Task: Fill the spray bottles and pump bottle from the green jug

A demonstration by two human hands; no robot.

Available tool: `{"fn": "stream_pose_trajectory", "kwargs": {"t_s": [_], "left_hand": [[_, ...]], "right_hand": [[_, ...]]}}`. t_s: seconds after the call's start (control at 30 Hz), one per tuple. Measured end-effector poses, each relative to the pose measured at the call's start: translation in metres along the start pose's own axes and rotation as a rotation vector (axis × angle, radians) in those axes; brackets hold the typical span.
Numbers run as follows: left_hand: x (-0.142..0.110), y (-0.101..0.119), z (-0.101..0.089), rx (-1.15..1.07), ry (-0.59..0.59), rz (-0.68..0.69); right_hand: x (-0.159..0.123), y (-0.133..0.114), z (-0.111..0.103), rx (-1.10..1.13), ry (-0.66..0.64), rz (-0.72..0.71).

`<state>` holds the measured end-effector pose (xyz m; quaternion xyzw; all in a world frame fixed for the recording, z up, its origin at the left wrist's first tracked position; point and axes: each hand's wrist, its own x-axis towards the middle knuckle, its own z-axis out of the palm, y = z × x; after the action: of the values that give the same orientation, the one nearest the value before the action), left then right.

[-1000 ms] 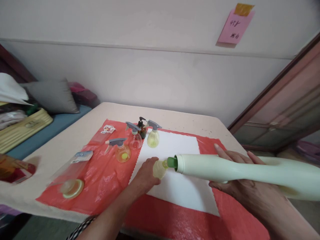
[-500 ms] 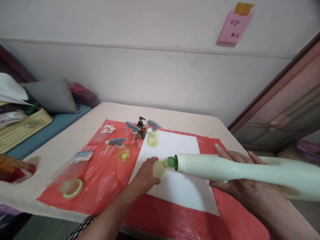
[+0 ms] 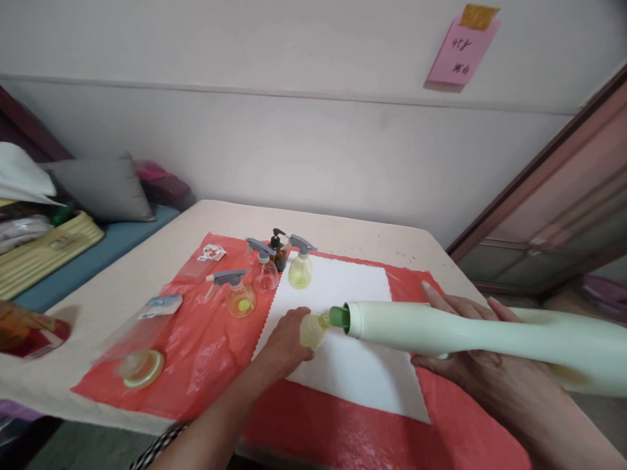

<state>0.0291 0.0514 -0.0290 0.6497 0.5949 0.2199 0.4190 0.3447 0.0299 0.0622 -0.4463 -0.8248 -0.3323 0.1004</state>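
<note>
My left hand [image 3: 289, 338] is closed around a small clear yellowish bottle [image 3: 311, 331] with no spray head on it, tilted over the white sheet [image 3: 353, 372]. Its neck points right, at the dark green spout [image 3: 339, 317] of a long pale green jug [image 3: 411, 323]; whether they touch I cannot tell. My right hand [image 3: 482, 346] grips the jug, which lies nearly level in the air and hides part of the palm. Behind my left hand stand three spray bottles with grey trigger heads: a yellowish one [image 3: 300, 271], a clear one [image 3: 265, 274] and an orange-tinted one [image 3: 241, 300].
Red plastic sheeting [image 3: 206, 346] covers much of the table [image 3: 362, 228]. A dark pump bottle [image 3: 279, 251] stands among the spray bottles. To the left lie clear packets [image 3: 164, 305], a round pale lid [image 3: 147, 370] and a red-orange package [image 3: 32, 329]. A wall rises behind.
Almost nothing differs. The jug and its spout have shifted very slightly to the right; both hands keep their hold.
</note>
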Motion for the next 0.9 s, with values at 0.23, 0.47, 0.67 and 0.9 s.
{"fn": "stream_pose_trajectory", "kwargs": {"t_s": [0.23,0.47,0.67,0.9], "left_hand": [[0.0013,-0.0011,0.0004,0.017,0.005,0.002],[0.0010,0.0008,-0.0006,0.024,-0.012,-0.016],[-0.0006,0.0028,-0.0008,0.027,-0.015,-0.026],[0.0015,0.0000,0.0001,0.035,-0.016,-0.021]], "right_hand": [[0.0012,0.0000,-0.0018,-0.022,0.015,-0.013],[0.0010,-0.0001,-0.0024,-0.044,0.010,-0.036],[0.0007,-0.0003,-0.0020,-0.025,-0.013,-0.034],[-0.0004,-0.0001,-0.0001,-0.037,-0.023,-0.031]]}}
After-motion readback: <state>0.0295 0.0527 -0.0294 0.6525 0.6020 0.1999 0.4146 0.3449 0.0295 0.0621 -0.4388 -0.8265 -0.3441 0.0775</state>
